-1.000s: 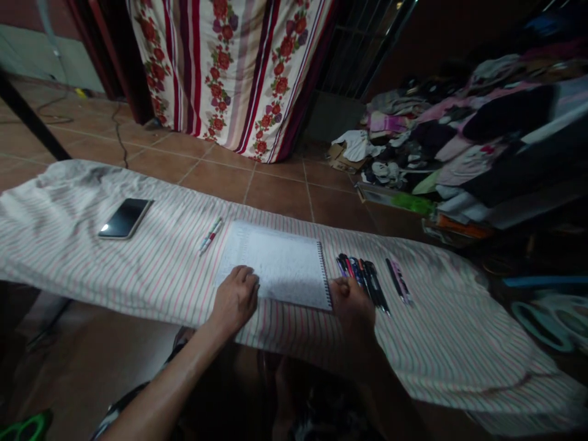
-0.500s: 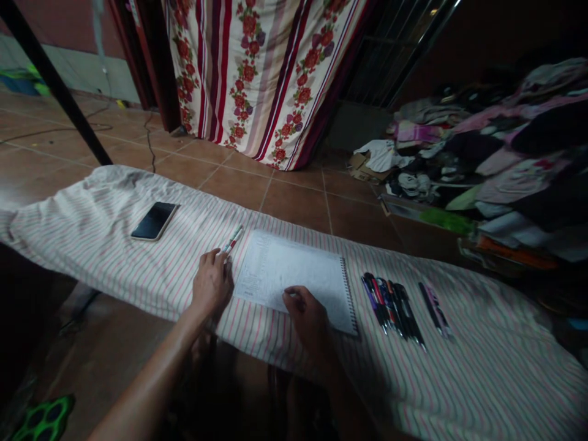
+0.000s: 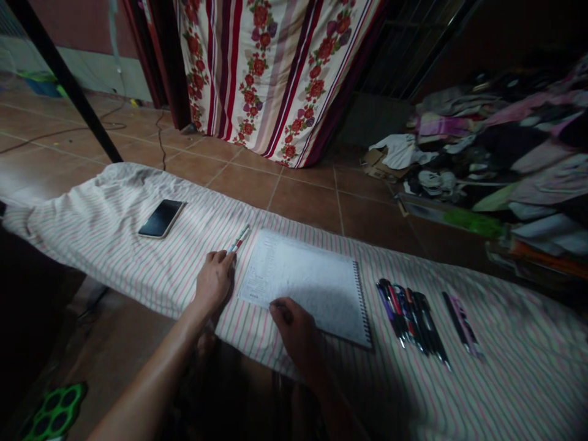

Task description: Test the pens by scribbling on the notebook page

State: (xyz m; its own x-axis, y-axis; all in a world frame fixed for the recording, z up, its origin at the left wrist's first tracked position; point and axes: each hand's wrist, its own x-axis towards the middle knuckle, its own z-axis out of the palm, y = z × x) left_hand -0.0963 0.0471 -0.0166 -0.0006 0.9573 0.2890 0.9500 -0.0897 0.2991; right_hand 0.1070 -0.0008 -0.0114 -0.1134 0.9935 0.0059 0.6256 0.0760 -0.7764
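My left hand (image 3: 214, 282) lies on the striped cloth, its fingers closed at the near ends of two slim pens (image 3: 239, 238) with white, red and green parts. Those pens lie side by side, just left of a spiral notebook (image 3: 316, 275). Over the notebook's near edge, toward its left corner, is my right hand (image 3: 294, 327). Its thumb and fingers are curled together; whether anything is between them cannot be made out. The notebook is turned to a pale page, with faint print on its left part and the coil on the right.
Several dark and coloured pens (image 3: 413, 315) lie right of the notebook, with a black and a pink pen (image 3: 463, 324) farther right. A phone (image 3: 162, 218) rests on the striped cloth (image 3: 114, 245) at left. Beyond are a flowered curtain (image 3: 275, 73) and heaped clothes (image 3: 496, 141).
My right hand has moved left across the notebook, closer to my left hand. The left hand stays at the two pens. The whole view has shifted slightly.
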